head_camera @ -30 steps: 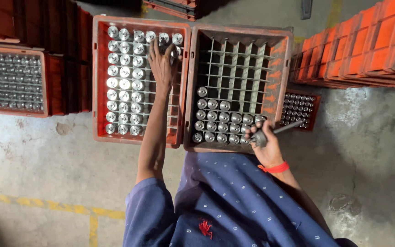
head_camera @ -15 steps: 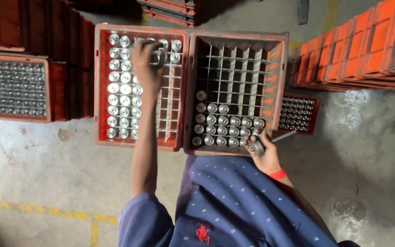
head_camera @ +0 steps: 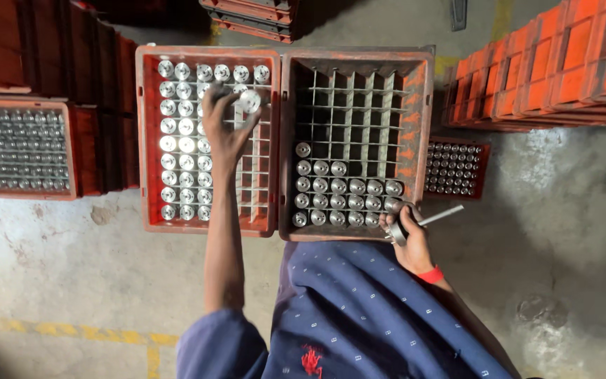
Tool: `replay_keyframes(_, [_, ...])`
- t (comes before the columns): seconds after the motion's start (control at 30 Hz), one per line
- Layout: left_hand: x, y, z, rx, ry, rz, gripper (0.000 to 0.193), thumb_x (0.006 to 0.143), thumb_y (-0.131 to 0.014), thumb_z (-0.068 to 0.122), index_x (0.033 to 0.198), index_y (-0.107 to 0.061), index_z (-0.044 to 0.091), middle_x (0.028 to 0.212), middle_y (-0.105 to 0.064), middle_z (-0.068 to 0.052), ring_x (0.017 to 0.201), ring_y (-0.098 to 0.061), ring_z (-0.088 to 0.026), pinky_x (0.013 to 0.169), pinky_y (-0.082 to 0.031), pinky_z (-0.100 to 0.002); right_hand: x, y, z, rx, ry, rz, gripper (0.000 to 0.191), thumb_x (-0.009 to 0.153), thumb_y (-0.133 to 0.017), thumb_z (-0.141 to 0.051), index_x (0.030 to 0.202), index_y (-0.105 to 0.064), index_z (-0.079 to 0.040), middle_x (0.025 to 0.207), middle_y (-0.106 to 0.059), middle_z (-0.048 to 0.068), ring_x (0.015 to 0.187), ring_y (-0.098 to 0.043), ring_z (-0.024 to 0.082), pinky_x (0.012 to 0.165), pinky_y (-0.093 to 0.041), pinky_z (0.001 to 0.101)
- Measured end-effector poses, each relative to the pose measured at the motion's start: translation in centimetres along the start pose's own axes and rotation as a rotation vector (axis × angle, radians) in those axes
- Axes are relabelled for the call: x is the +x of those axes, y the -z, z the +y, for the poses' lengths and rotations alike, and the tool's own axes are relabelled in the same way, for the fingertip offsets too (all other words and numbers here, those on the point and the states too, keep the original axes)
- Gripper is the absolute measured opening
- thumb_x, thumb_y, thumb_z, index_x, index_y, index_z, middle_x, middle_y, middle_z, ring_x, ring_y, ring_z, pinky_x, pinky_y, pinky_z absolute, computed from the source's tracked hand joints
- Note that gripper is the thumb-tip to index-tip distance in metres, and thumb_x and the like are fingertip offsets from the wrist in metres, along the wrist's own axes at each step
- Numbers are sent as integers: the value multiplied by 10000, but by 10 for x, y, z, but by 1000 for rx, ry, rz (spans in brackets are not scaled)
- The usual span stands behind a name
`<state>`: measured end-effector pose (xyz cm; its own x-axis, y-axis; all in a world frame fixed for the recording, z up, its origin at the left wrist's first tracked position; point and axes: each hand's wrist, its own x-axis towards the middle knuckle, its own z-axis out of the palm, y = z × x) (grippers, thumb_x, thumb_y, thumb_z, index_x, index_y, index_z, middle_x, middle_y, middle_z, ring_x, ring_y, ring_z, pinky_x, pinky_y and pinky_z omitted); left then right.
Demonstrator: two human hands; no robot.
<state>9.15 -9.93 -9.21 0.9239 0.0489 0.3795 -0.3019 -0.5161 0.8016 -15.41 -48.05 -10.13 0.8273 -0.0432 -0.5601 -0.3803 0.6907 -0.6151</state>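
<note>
stacked orange crates (head_camera: pixel 562 63), concrete floor (head_camera: pixel 71 281)

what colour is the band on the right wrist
Red, the wristband just below the right hand; head view shows it.

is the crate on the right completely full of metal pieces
No, the right crate has shiny metal cylinders only in its near rows; the far compartments are empty.

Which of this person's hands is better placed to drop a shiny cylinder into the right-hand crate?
Probably the right hand: it rests at the right crate rim beside its filled rows, holding a metal tool. The left hand holds a cylinder over the left crate.
</note>
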Motion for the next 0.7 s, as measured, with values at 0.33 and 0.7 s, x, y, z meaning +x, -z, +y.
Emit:
replay_keyframes(0.33, [-136,-80,126,-140,576,-352,249,815,-832,186,907,-645,49,695,-668,-99,619,-646,-246,596,-536,-408,35,-85,-6,-147,118,-60,176,1034,-566,-69,1203,-605,-36,899,-566,26,818,-606,143,914,-544,369])
replay_keyframes(0.7, [-183,-79,167,123,293,-556,543,635,-819,68,1136,-610,74,883,-686,-178,822,-680,-406,689,-527,-497,26,-109,-2,-103,157,42,124,1055,-571,-64,1173,-596,-36,830,-590,38,807,-601,144,826,-540,322])
